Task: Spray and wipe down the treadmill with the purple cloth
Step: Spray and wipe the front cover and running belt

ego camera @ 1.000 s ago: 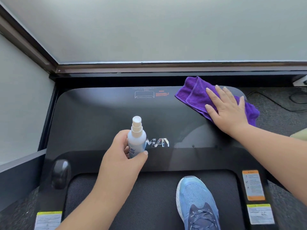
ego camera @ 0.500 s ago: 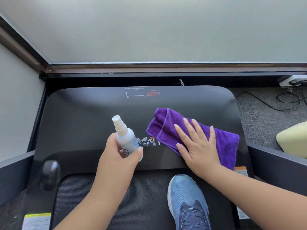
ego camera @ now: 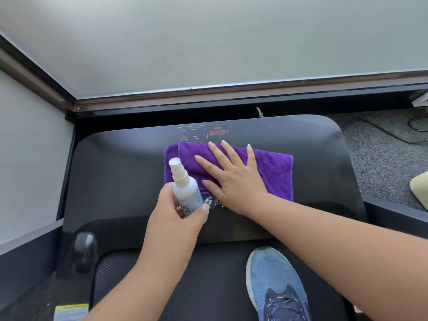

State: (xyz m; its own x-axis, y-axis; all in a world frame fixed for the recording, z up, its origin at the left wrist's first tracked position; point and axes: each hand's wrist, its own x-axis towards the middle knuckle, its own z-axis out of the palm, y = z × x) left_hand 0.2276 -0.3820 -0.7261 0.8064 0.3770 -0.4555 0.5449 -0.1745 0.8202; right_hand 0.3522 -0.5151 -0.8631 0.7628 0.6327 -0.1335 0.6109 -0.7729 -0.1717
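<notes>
Treadmill (ego camera: 120, 177): right hand (ego camera: 234, 179) flat on purple cloth (ego camera: 275, 172), left hand (ego camera: 176, 218) gripping spray bottle (ego camera: 185, 191).

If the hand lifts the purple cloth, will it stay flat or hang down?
The purple cloth would probably hang limp: it lies folded, with soft rounded edges. It looks light. Under the flat right hand it likely slides easily on the smooth treadmill cover.
</notes>
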